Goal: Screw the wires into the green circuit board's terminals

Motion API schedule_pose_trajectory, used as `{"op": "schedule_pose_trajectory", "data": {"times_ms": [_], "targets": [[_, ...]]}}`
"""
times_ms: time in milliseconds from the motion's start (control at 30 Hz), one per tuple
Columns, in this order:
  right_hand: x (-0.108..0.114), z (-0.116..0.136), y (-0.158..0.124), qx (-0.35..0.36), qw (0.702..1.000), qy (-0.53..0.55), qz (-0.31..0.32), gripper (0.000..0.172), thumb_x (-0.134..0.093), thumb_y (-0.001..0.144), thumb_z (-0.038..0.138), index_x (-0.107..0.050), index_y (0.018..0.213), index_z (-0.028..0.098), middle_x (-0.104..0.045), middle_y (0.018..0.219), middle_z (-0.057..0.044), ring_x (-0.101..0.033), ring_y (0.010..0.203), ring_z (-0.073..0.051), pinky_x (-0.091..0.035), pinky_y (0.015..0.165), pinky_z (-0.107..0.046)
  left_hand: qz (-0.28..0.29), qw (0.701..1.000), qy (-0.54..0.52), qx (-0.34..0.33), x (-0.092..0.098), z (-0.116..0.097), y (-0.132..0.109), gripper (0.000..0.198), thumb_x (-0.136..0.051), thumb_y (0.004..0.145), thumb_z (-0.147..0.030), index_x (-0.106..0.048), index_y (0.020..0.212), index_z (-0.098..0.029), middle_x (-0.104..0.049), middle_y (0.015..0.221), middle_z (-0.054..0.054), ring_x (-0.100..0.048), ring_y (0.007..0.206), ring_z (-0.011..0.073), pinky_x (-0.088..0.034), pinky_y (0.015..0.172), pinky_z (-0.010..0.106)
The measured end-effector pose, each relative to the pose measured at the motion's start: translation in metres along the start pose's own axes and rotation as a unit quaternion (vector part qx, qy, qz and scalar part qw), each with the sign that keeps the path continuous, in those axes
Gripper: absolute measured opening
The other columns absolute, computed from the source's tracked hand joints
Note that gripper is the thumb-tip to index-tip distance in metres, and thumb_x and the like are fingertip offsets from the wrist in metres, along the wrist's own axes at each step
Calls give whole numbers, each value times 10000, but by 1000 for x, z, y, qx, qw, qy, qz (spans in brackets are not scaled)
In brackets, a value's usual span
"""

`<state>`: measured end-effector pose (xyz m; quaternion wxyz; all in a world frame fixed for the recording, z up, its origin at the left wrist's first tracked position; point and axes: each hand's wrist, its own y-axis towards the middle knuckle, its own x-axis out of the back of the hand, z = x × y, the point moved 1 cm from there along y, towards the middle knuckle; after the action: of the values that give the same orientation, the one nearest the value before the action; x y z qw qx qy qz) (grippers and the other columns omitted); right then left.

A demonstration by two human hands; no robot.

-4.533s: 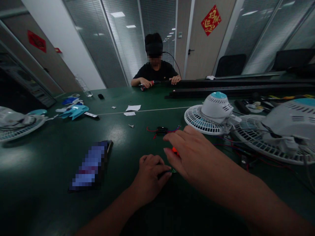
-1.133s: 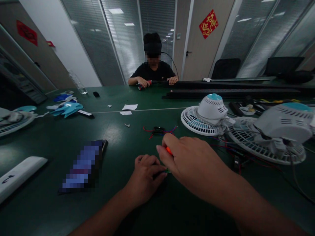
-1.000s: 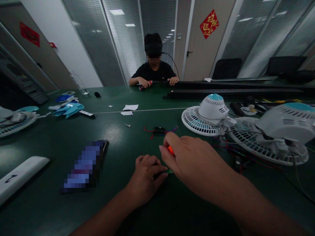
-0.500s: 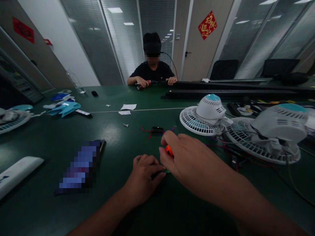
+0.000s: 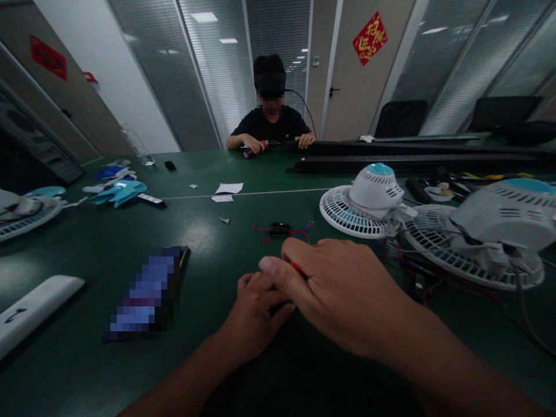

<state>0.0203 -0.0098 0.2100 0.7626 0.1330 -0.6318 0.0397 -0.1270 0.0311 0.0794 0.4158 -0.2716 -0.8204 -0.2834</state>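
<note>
My right hand (image 5: 343, 289) is closed around an orange-handled tool (image 5: 297, 267), shaped like a screwdriver handle. Only a sliver of orange shows between thumb and fingers, and its tip is hidden. Just to the left, my left hand (image 5: 258, 307) rests low over the table, thumb and forefinger pinched together under the right hand. A small green piece showed at those fingertips earlier; my right hand mostly covers that spot now. Beyond both hands lie small black modules (image 5: 280, 229) with red and blue wires.
White fan housings (image 5: 376, 191) with loose wires stand at right. A phone (image 5: 147, 289) and a white bar-shaped cover (image 5: 41, 307) lie left, with blue fan blades (image 5: 119, 191) behind. Across the green table (image 5: 195, 249), a person (image 5: 271, 124) holds a red-and-black power tool near long black strips (image 5: 412, 159).
My right hand has turned, its thumb swinging left over my left hand and covering most of the orange handle. My left hand stays nearly in place. The view has shifted slightly.
</note>
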Motion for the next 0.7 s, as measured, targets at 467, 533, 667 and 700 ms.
{"op": "schedule_pose_trajectory", "data": {"times_ms": [467, 533, 667, 700], "targets": [[-6, -1, 5, 4, 999, -22, -39, 248, -376, 951, 301, -587, 878, 194, -593, 689, -30, -497, 620, -173, -267, 530, -297, 36, 998, 20, 46, 3, -4, 1, 151, -663, 845, -218, -737, 964, -275, -639, 923, 24, -557, 960, 246, -340, 956, 517], [-5, -1, 5, 5, 1000, -12, -22, 235, -384, 945, 275, -591, 876, 187, -607, 725, -37, -494, 640, -170, -282, 542, -296, 36, 998, 18, 46, 3, -4, 1, 152, -659, 847, -215, -735, 967, -272, -636, 920, 25, -555, 961, 245, -337, 959, 520], [-3, -1, 4, 2, 1000, 14, -6, 204, -409, 926, 247, -594, 878, 178, -612, 751, -45, -487, 659, -165, -305, 555, -287, 28, 999, 12, 41, 3, -3, 0, 154, -648, 849, -203, -727, 960, -274, -635, 920, 21, -553, 958, 240, -347, 952, 511], [-3, -1, 3, -3, 1000, 21, -8, 197, -415, 921, 248, -594, 875, 179, -607, 742, -43, -482, 651, -162, -305, 550, -283, 27, 999, 13, 39, 3, -3, 0, 148, -647, 848, -206, -725, 954, -274, -635, 921, 20, -553, 958, 240, -349, 951, 510]]}}
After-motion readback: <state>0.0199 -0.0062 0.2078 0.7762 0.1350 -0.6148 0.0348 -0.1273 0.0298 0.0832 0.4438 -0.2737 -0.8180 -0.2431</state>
